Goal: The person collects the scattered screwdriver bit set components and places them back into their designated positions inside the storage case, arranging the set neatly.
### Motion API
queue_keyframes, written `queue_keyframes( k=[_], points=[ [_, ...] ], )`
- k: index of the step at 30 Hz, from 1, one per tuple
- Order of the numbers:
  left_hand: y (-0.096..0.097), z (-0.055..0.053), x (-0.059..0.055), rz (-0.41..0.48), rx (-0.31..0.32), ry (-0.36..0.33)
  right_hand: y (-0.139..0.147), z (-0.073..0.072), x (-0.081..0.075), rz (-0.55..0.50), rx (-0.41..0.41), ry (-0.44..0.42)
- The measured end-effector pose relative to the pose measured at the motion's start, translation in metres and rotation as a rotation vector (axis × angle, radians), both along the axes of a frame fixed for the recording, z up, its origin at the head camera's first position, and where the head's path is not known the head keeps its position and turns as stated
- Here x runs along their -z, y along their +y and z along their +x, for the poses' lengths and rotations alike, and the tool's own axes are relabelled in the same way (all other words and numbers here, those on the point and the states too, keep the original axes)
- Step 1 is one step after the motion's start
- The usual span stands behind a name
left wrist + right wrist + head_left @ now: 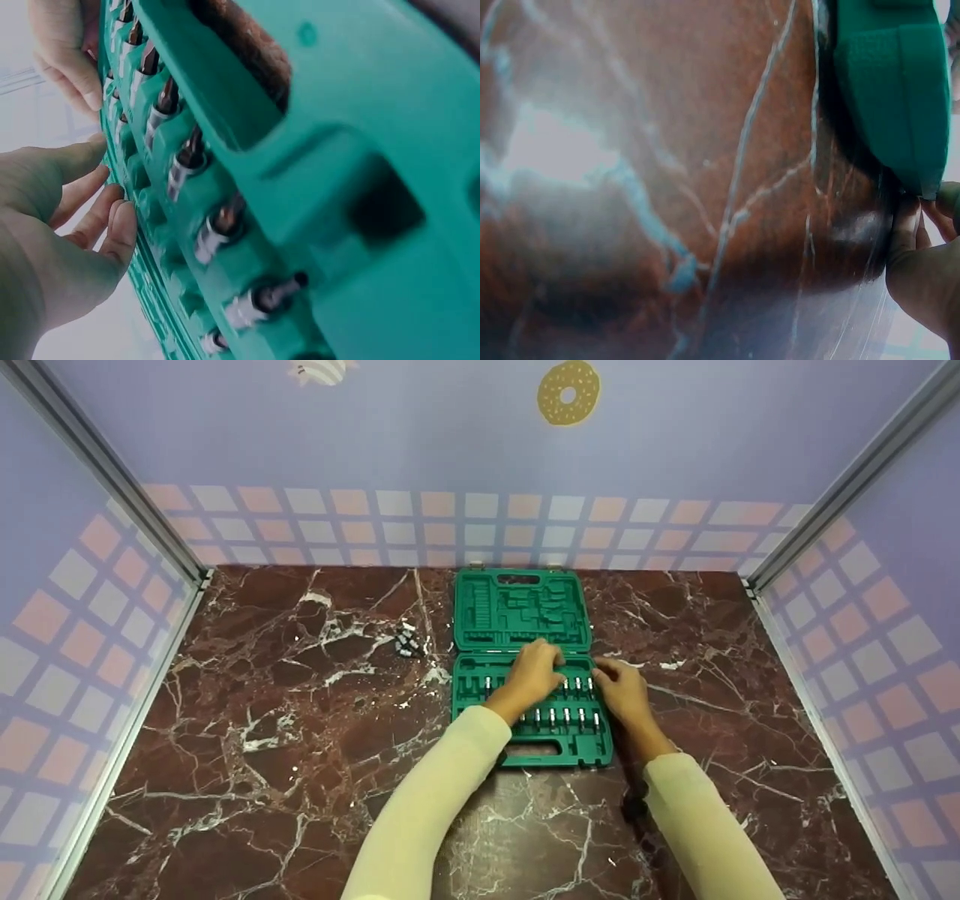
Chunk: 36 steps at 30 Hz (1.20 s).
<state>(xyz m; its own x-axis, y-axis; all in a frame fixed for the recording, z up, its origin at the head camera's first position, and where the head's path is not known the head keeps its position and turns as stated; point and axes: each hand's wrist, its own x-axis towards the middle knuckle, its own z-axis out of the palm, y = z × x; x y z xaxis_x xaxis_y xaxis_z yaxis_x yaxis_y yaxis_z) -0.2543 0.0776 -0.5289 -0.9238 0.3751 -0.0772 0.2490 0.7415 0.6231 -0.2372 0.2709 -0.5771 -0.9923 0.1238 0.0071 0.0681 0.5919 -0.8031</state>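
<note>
A green plastic bit case [532, 756] lies unfolded on the marbled table. Metal socket bits [567, 715] fill much of its lower row, and several more stand in the upper row. My left hand [534, 671] reaches over the upper row, its fingers loosely bent; in the left wrist view its fingertips [120, 225] are right at the slots, with nothing visible between them and the thumb. Along the case's right side, my right hand [624, 690] rests against the edge. The right wrist view shows its thumb [904, 232] by the case corner [922, 150].
Left of the case lies a small pile of dark and silver pieces [408, 642]. The case lid [521, 611], moulded with hollows, lies back toward the patterned rear wall [420, 529]. Panels [82, 607] stand on both sides of the table.
</note>
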Motion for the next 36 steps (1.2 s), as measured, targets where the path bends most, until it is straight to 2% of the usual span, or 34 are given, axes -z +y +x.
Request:
queue_keyframes(
  k=[9,15,28,32,36],
  points=[
    [-0.025,0.001,-0.006,0.122,0.004,-0.003,0.003,0.000,0.000,0.022,-0.004,-0.006],
    [-0.045,0.003,-0.007,0.202,-0.023,0.010,0.003,0.000,0.000,0.025,-0.006,0.003],
    [-0.102,-0.003,-0.017,0.277,-0.124,0.101,0.003,0.000,0.000,0.033,-0.015,0.000],
    [-0.125,-0.003,-0.016,0.268,-0.158,0.121,0.002,-0.001,0.000,0.023,-0.016,-0.001],
    [-0.151,-0.001,-0.011,0.280,-0.187,0.140,0.002,-0.001,0.002,0.020,-0.012,0.003]
  ],
)
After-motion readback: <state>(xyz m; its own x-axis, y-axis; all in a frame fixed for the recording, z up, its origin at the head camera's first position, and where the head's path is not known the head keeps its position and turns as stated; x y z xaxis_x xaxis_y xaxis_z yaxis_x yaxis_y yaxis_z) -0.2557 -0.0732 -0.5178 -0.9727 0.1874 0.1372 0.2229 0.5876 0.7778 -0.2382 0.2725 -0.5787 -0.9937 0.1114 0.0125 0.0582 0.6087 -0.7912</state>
